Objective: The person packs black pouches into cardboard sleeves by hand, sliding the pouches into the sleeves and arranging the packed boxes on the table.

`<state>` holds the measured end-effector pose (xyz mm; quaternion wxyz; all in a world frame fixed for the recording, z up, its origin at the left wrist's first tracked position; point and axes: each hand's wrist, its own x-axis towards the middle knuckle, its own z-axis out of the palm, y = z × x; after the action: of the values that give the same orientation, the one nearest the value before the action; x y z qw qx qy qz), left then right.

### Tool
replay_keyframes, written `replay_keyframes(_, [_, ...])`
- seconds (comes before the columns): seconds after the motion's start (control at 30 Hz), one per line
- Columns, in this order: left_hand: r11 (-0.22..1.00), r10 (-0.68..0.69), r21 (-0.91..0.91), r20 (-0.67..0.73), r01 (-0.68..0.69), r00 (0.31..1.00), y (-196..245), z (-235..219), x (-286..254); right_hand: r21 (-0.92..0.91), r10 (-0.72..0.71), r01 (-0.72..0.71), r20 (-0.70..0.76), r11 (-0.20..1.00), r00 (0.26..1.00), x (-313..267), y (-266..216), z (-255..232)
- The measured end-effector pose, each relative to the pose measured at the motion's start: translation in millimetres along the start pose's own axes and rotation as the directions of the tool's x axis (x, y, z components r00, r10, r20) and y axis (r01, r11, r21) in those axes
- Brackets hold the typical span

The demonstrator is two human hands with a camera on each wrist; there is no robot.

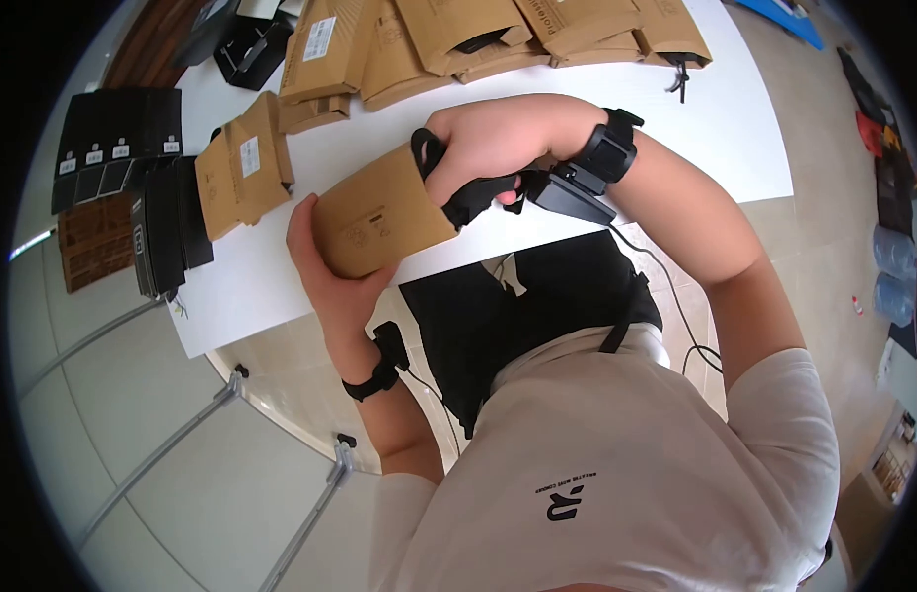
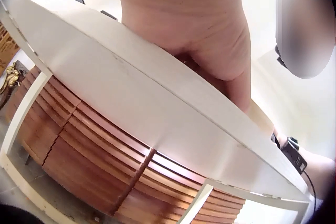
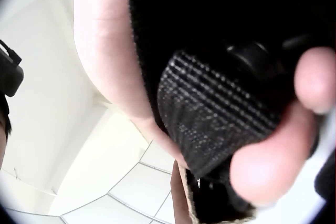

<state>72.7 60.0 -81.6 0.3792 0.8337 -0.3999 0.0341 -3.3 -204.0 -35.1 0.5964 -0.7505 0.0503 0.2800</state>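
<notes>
My left hand (image 1: 330,276) holds a brown cardboard box (image 1: 379,217) with flat sides. My fingers go round its left end, and my thumb lies on the side facing me. The box is tilted, near the front edge of a white, smooth-topped table (image 1: 725,128). I can't tell if it touches the table.

My right hand (image 1: 488,143) is at the other end of the box. My fingers are curled and grip a soft black woven strap (image 3: 215,113). Close up, I can see rows of pale stitches on it. A black loop sticks up beside my hand, at the end of the box. The box is open at this end, and it looks dark inside. I can't tell how much of the black strap is in there.

To the left, just past my left hand, is another brown cardboard box with a white label (image 1: 243,173). Next to it stand some tall black boxes (image 1: 167,227). At the back of the table, many flat brown cardboard boxes (image 1: 409,49) lie close together, some on top of others. Near them is an open black box (image 1: 251,59).

I wear a little black camera on each wrist. Below the table I see brown wooden slats (image 2: 105,145).
</notes>
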Motion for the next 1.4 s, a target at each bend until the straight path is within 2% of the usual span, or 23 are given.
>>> replay_keyframes(0.07, [0.996, -0.034, -0.088, 0.002, 0.034, 0.999, -3, 2, 1, 0.066, -0.036, 0.035, 0.014, 0.997, 0.999, 4, 5, -1])
replay_keyframes(0.13, [0.987, -0.041, -0.156, -0.091, 0.027, 0.995, -9, 3, 1, 0.175, -0.097, 0.099, -0.022, 0.98, 0.995, -1, -5, 1])
replay_keyframes(0.2, [0.989, -0.044, -0.144, -0.102, 0.029, 0.994, -10, 2, 1, 0.175, -0.122, 0.127, -0.039, 0.976, 0.992, -8, -10, 2])
replay_keyframes(0.27, [0.991, -0.044, -0.133, -0.113, 0.029, 0.993, -11, 1, 0, 0.266, -0.187, 0.221, -0.146, 0.938, 0.971, -4, -8, 4])
replay_keyframes(0.3, [0.99, -0.067, -0.13, -0.109, 0.052, 0.992, -11, 2, 0, 0.212, -0.267, 0.287, -0.12, 0.934, 0.956, 1, -5, -1])
replay_keyframes(0.33, [0.989, -0.088, -0.129, -0.106, 0.074, 0.99, -11, 2, 0, 0.213, -0.265, 0.285, -0.118, 0.935, 0.957, 11, 4, -1])
replay_keyframes(0.37, [0.989, -0.09, -0.131, -0.106, 0.076, 0.99, -10, 2, 0, 0.087, -0.356, 0.394, -0.284, 0.915, 0.89, 24, 19, 1])
replay_keyframes(0.4, [0.992, -0.092, -0.099, -0.103, 0.082, 0.99, -8, 2, 0, -0.056, -0.45, 0.474, -0.428, 0.879, 0.784, 28, 17, 4])
replay_keyframes(0.43, [0.994, -0.094, -0.069, -0.098, 0.087, 0.991, -7, 3, 0, 0.062, -0.329, 0.397, -0.448, 0.916, 0.831, 23, 13, 6])
replay_keyframes(0.47, [0.993, -0.095, -0.074, -0.095, 0.088, 0.991, -7, 3, 1, 0.063, -0.324, 0.392, -0.45, 0.918, 0.832, 27, 13, 8])
replay_keyframes(0.53, [0.988, -0.11, -0.121, -0.111, 0.097, 0.988, -8, 3, 0, 0.117, -0.381, 0.505, -0.52, 0.855, 0.765, 33, 15, 14])
replay_keyframes(0.77, [0.993, -0.087, -0.096, -0.125, 0.075, 0.988, -9, 3, -1, -0.011, -0.438, 0.503, -0.508, 0.864, 0.742, 26, 13, 18])
replay_keyframes(0.87, [0.987, -0.12, -0.124, -0.121, 0.105, 0.985, -9, 4, -2, -0.029, -0.388, 0.433, -0.503, 0.901, 0.772, 18, 7, 18])
replay_keyframes(0.93, [0.991, -0.106, -0.1, -0.136, 0.093, 0.985, -8, 4, -2, 0.055, -0.27, 0.328, -0.45, 0.943, 0.851, 11, 0, 16])
replay_keyframes(0.97, [0.99, -0.109, -0.101, -0.133, 0.096, 0.985, -8, 5, -2, 0.058, -0.267, 0.326, -0.45, 0.944, 0.853, 12, 2, 17])
replay_keyframes(1.03, [0.986, -0.134, -0.119, -0.136, 0.118, 0.982, -7, 5, -2, -0.146, -0.388, 0.368, -0.514, 0.918, 0.765, 18, 5, 20])
replay_keyframes(1.07, [0.986, -0.136, -0.117, -0.133, 0.121, 0.982, -7, 5, -2, -0.142, -0.386, 0.368, -0.513, 0.919, 0.767, 19, 6, 19])
replay_keyframes(1.13, [0.989, -0.112, -0.116, -0.142, 0.095, 0.984, -7, 5, -1, 0.068, -0.314, 0.387, -0.465, 0.92, 0.828, 19, 5, 18])
replay_keyframes(1.17, [0.989, -0.113, -0.115, -0.14, 0.097, 0.984, -7, 5, -1, 0.071, -0.312, 0.386, -0.465, 0.92, 0.829, 21, 5, 20])
replay_keyframes(1.23, [0.992, -0.098, -0.093, -0.147, 0.085, 0.984, -7, 5, -2, 0.051, -0.342, 0.45, -0.577, 0.892, 0.742, 24, 6, 24])
replay_keyframes(1.27, [0.992, -0.101, -0.091, -0.143, 0.089, 0.984, -7, 5, -2, 0.056, -0.339, 0.449, -0.576, 0.892, 0.744, 25, 8, 24])
replay_keyframes(1.33, [0.992, -0.104, -0.091, -0.151, 0.091, 0.983, -7, 6, -2, -0.061, -0.428, 0.5, -0.611, 0.864, 0.666, 26, 9, 22])
replay_keyframes(1.4, [0.992, -0.102, -0.093, -0.151, 0.089, 0.983, -9, 6, -2, -0.073, -0.422, 0.481, -0.603, 0.874, 0.677, 21, 7, 22])
